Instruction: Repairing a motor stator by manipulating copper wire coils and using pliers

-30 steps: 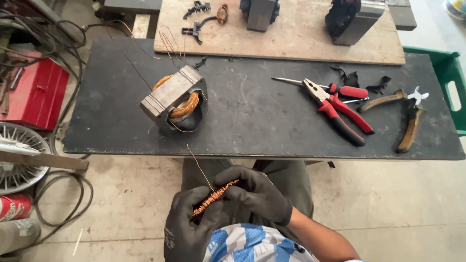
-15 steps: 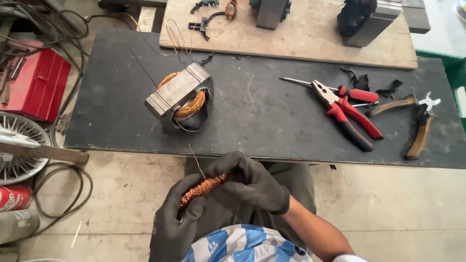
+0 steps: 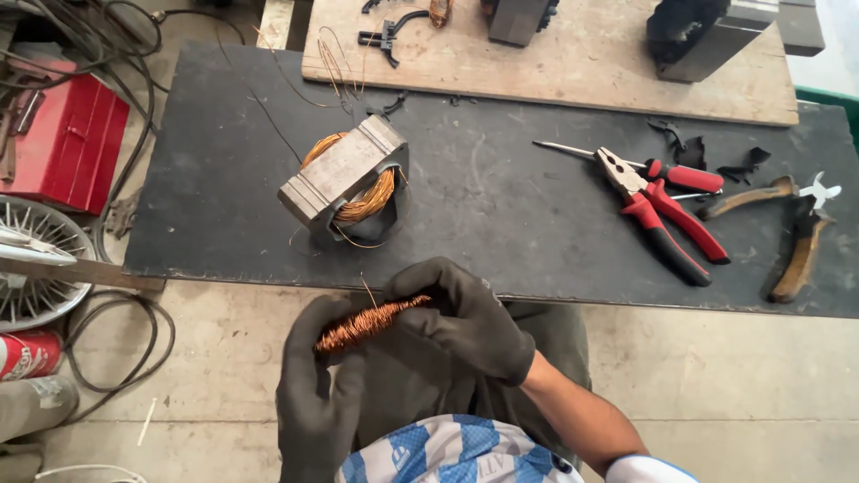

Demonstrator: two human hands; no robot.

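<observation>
Both my hands wear black gloves and hold a thin bundle of copper wire [image 3: 369, 324] over my lap, below the front edge of the black mat [image 3: 501, 224]. My left hand [image 3: 315, 394] grips the bundle's lower left end. My right hand [image 3: 463, 320] pinches its upper right end. A fine wire strand rises from the bundle toward a grey metal stator core [image 3: 344, 179] with orange copper windings, which stands on the mat just beyond my hands.
Red-handled pliers [image 3: 662, 219] and a red-handled screwdriver [image 3: 644, 165] lie right of centre on the mat. Brown-handled pliers [image 3: 801, 237] lie at the far right. A wooden board [image 3: 573, 63] with metal parts sits behind. A red toolbox [image 3: 67, 143], a fan grille [image 3: 36, 264] and cables are on the floor at left.
The bundle and both hands stay together over my lap while the view has tilted slightly; the stator core has not moved on the mat.
</observation>
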